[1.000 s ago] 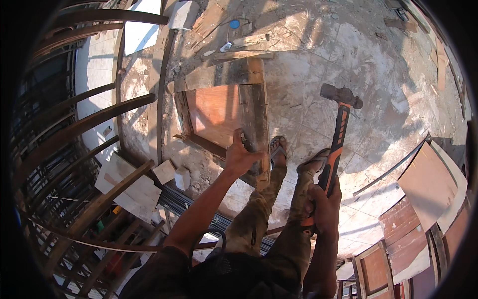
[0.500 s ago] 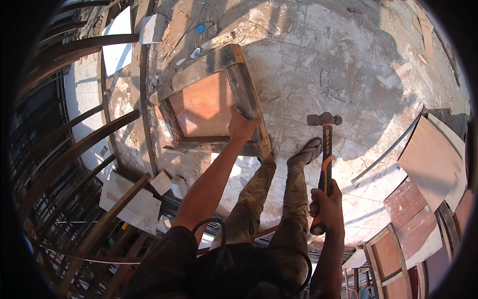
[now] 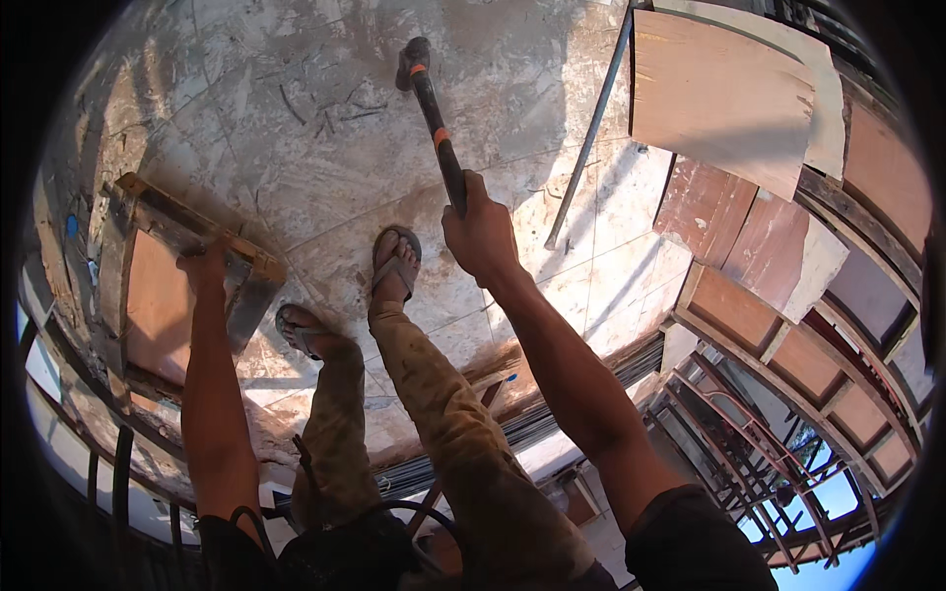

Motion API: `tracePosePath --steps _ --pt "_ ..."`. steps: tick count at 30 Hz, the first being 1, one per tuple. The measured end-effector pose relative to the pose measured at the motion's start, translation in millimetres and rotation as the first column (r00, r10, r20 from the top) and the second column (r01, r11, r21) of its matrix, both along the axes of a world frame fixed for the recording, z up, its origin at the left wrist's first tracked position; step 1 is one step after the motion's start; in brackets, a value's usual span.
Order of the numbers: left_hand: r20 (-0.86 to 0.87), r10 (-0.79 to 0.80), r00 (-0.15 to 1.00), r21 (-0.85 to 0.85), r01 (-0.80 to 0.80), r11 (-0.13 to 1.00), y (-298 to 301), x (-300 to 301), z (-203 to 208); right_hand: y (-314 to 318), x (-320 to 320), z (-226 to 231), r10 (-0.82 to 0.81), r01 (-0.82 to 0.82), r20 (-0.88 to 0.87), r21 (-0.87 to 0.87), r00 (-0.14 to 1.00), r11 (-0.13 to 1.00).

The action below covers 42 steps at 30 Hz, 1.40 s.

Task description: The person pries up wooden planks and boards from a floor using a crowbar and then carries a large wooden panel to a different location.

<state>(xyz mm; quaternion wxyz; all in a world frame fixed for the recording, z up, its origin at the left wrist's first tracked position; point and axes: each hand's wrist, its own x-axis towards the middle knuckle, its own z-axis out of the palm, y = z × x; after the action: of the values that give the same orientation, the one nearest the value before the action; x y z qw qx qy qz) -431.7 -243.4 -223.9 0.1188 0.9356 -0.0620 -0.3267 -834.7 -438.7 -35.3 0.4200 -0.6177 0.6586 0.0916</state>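
Observation:
My right hand (image 3: 480, 236) is wrapped round the lower handle of a hammer (image 3: 440, 146) with a black and orange grip. The hammer's dark metal head points away from me, above the floor. At the left, my left hand (image 3: 207, 266) grips the near rail of a wooden frame (image 3: 182, 219) backed by orange-brown plywood (image 3: 158, 305). Its fingers are partly hidden in shadow. The frame stands tilted beside my left foot, and my forearm covers part of it.
My sandalled feet (image 3: 396, 258) stand on a dusty tiled floor (image 3: 325, 187) with thin scraps lying about. A long metal bar (image 3: 596, 123) lies at the right, near stacked plywood sheets (image 3: 724, 94) and framed panels (image 3: 734, 305). Dark thin rods (image 3: 631, 364) lie bundled behind my legs.
The view has turned to the right, so the frame now sits farther left. My right arm has stretched forward with the hammer. My left hand keeps its hold on the frame.

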Motion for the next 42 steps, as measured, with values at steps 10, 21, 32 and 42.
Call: tracePosePath --steps 10,21,32,42 --pt "0.237 -0.367 0.900 -0.016 0.381 0.925 33 -53 41 6 -62 -124 0.156 -0.186 -0.141 -0.231 0.978 0.955" --pt "-0.391 -0.298 0.871 0.020 0.332 0.943 127 -94 98 8 -136 -177 0.076 -0.090 -0.086 -0.181 0.993 0.979" --pt "-0.461 0.029 0.887 0.299 0.124 0.946 230 -49 172 -15 -375 -300 -0.502 0.522 -0.522 -0.123 0.689 0.844" --pt "-0.463 -0.060 0.884 0.274 0.207 0.939 265 -105 219 15 -239 -216 -0.489 0.480 -0.185 -0.095 0.852 0.872"
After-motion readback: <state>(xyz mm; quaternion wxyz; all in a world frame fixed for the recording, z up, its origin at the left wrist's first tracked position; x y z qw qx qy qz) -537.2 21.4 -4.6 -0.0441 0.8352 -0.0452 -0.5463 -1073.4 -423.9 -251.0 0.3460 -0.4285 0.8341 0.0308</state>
